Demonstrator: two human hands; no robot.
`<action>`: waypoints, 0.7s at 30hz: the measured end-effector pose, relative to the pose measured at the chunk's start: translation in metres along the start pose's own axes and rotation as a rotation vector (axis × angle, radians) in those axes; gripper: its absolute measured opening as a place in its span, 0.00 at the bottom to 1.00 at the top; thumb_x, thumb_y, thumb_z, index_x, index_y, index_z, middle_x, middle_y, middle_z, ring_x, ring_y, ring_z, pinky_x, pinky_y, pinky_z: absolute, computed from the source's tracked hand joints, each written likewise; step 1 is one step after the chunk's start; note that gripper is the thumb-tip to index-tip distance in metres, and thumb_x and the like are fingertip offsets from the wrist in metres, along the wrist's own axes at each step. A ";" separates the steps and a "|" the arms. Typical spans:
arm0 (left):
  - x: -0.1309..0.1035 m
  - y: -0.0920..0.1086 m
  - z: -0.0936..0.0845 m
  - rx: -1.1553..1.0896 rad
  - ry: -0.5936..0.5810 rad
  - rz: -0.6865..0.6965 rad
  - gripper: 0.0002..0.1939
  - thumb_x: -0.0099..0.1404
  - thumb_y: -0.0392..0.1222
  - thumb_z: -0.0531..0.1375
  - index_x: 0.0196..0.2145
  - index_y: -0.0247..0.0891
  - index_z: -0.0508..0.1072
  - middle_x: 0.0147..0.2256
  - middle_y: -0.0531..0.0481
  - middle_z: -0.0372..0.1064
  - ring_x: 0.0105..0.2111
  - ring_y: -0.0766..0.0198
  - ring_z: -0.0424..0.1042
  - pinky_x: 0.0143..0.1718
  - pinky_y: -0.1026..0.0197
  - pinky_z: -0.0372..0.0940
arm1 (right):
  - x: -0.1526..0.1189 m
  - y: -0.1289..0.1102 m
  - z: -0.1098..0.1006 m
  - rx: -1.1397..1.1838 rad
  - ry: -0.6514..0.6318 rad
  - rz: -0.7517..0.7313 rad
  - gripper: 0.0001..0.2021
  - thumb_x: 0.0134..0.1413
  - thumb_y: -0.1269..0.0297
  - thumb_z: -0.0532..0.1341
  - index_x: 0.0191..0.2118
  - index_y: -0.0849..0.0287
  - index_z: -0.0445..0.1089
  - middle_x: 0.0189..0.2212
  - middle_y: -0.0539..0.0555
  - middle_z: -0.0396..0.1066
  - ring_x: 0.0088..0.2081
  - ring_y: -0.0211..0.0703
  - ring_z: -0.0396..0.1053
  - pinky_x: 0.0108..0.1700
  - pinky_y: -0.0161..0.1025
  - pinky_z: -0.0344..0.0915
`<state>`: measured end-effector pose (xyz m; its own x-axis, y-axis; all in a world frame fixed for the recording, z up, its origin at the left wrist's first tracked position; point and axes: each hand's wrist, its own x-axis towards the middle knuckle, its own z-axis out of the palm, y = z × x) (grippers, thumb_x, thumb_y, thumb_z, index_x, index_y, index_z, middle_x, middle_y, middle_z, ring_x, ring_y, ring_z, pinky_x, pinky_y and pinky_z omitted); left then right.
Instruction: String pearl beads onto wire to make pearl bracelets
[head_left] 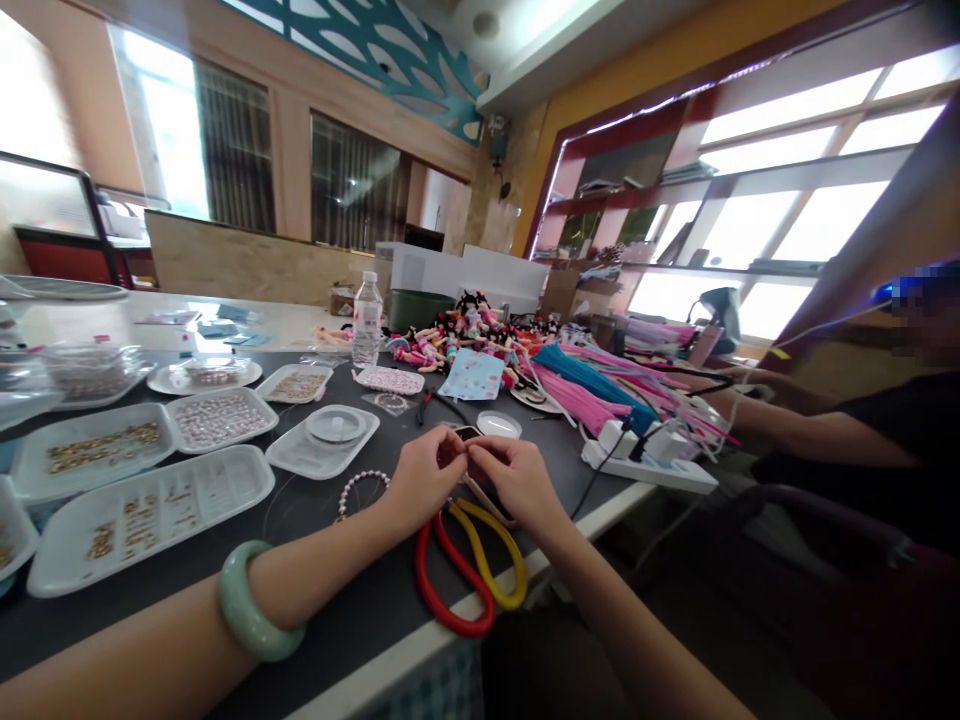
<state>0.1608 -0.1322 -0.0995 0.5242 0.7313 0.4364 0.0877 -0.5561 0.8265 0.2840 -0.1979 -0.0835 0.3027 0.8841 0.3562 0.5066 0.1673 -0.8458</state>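
Observation:
My left hand (431, 475) and my right hand (517, 480) meet over the dark table mat, fingertips pinched close together. Whatever lies between the fingers is too small to make out. Under them, partly covered, is a flat dark object with a pale rim (501, 510), perhaps a phone. Just below are two large loops, one red (424, 575) and one yellow (517, 575), which look like scissor handles; the blades are hidden. A pearl-like bead strand (346, 492) lies left of my left hand. Behind the hands sit a small round clear dish (499, 425) and dark-handled pliers (442, 402).
On the left stand white trays of gold-coloured parts (225, 490) and pale beads (255, 405). A water bottle (367, 320), a heap of small dolls (480, 325) and pink and blue bundles (585, 390) are behind. A power strip (652, 470) lies right, near another person's arm (787, 420).

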 end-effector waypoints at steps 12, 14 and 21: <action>0.000 0.005 -0.003 0.108 0.060 -0.010 0.02 0.57 0.37 0.53 0.28 0.37 0.65 0.25 0.53 0.68 0.27 0.65 0.68 0.31 0.64 0.61 | 0.000 0.002 0.003 0.178 0.016 0.092 0.09 0.44 0.63 0.61 0.29 0.63 0.74 0.20 0.50 0.70 0.22 0.38 0.66 0.27 0.35 0.63; 0.001 0.004 -0.003 0.110 0.055 -0.009 0.02 0.56 0.36 0.53 0.29 0.37 0.66 0.25 0.53 0.68 0.26 0.66 0.68 0.31 0.64 0.61 | 0.001 0.002 0.004 0.195 0.019 0.096 0.09 0.43 0.63 0.61 0.29 0.63 0.74 0.19 0.50 0.70 0.22 0.37 0.65 0.26 0.34 0.63; -0.001 0.006 -0.003 0.131 0.038 0.015 0.04 0.56 0.35 0.52 0.28 0.38 0.66 0.23 0.55 0.66 0.25 0.67 0.66 0.29 0.65 0.58 | 0.000 0.002 0.004 0.414 0.012 0.186 0.12 0.41 0.64 0.63 0.35 0.63 0.72 0.24 0.51 0.72 0.22 0.35 0.67 0.27 0.33 0.64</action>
<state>0.1585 -0.1350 -0.0941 0.4939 0.7357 0.4635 0.1916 -0.6120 0.7673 0.2819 -0.1954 -0.0865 0.3689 0.9108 0.1855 0.0773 0.1688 -0.9826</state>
